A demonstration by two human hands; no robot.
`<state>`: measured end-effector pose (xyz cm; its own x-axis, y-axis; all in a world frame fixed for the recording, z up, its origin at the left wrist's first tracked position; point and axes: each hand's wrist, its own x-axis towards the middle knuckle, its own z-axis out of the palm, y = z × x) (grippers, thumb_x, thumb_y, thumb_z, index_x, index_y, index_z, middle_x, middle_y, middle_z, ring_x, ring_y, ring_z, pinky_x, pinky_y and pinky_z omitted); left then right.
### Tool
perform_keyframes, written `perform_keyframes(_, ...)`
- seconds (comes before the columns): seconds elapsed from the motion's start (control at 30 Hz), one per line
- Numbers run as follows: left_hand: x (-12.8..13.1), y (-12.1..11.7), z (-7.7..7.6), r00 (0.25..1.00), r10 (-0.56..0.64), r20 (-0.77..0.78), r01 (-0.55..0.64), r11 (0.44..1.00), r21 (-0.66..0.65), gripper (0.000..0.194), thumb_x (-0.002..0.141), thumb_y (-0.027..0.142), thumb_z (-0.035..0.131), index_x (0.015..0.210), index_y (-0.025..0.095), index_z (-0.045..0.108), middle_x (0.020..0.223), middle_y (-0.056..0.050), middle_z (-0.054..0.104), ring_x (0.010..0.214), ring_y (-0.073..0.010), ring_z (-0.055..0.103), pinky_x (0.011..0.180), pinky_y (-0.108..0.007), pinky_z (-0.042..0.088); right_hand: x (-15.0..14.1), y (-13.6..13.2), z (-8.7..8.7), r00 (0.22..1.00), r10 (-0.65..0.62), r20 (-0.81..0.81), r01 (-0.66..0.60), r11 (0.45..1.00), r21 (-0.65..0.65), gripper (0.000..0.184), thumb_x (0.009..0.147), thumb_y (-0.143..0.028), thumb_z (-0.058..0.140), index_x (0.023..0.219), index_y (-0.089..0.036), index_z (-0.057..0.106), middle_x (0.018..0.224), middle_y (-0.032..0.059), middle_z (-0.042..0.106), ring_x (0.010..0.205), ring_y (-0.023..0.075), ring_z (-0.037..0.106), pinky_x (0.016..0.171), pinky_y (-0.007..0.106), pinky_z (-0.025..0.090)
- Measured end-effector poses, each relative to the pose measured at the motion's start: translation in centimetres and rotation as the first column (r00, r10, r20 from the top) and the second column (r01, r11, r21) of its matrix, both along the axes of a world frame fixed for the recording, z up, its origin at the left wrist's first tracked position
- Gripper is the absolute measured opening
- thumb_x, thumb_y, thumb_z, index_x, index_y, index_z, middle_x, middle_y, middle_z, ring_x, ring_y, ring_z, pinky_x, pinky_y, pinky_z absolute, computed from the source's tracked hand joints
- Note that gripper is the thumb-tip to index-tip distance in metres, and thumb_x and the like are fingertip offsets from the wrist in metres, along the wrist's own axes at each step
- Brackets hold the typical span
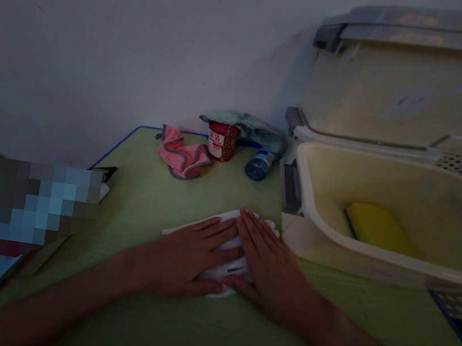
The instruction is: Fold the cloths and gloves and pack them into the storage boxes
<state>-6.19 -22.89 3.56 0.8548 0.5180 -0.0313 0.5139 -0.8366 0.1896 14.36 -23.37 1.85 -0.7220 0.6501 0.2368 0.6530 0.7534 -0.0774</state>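
A flat white fabric piece [229, 261], which looks like a glove with rounded finger ends at its upper right, lies on the green table [132, 205]. My left hand [187, 255] rests flat over its left part, fingers stretched out and pointing right. From the right, my right hand [271, 273] presses down on it with fingers extended, its fingertips meeting those of the left. Much of the fabric is hidden under both palms. Neither hand grips anything.
To the right stands a cream plastic bin [290, 238], its lid [397, 93] raised, a yellow sponge-like block [378, 225] inside. Toward the wall are a pink cloth [181, 157], a red tub [222, 144], a grey-green cloth [242, 120] and a blue bottle [260, 165]. A blurred-out object [13, 222] is at left.
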Motion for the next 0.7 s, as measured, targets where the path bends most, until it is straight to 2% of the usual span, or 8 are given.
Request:
perform_keyframes(0.2,0.0,0.0,-0.1,0.999,0.016,0.031,-0.015,1.000,-0.009,0.063,0.088,0.046,0.044,0.143,0.023,0.021,0.151,-0.012,0.015,0.139,-0.0285,0.011,0.111,-0.047,0.019,0.0,-0.2,-0.4,0.999,-0.052,0.008,0.052,0.999,-0.004,0.081,0.082,-0.052,0.049,0.133,0.009,0.034,0.138,0.0297,0.035,0.129,0.0357,0.035,0.101,0.051,0.038)
perform_keyframes(0.33,-0.4,-0.2,-0.3,0.998,0.034,0.048,-0.033,0.999,-0.023,0.065,0.087,0.046,0.046,0.143,0.025,0.020,0.152,-0.010,0.012,0.139,-0.0281,0.010,0.111,-0.048,0.020,0.1,-0.3,-0.4,0.998,-0.061,-0.003,0.061,0.998,-0.020,0.081,0.082,-0.052,0.047,0.134,0.008,0.031,0.139,0.0299,0.034,0.131,0.0344,0.032,0.101,0.051,0.037)
perform_keyframes(0.57,-2.9,-1.9,-0.7,0.990,0.140,0.006,-0.140,0.990,0.022,0.068,0.087,0.047,0.047,0.144,0.026,0.016,0.152,-0.011,0.013,0.139,-0.0258,0.016,0.111,-0.044,0.022,0.2,-0.1,-0.4,0.999,-0.046,-0.016,0.046,0.999,-0.024,0.080,0.082,-0.051,0.047,0.135,0.007,0.031,0.139,0.0303,0.034,0.131,0.0347,0.032,0.101,0.052,0.036)
perform_keyframes(0.7,-3.9,-1.7,-0.7,0.992,0.121,-0.031,-0.120,0.993,0.020,0.069,0.088,0.048,0.045,0.144,0.025,0.014,0.152,-0.012,0.011,0.139,-0.0251,0.014,0.111,-0.044,0.020,0.5,-0.1,-0.5,0.999,-0.019,-0.031,0.018,0.999,-0.027,0.078,0.084,-0.050,0.046,0.134,0.007,0.031,0.139,0.0304,0.034,0.131,0.0344,0.032,0.101,0.053,0.037)
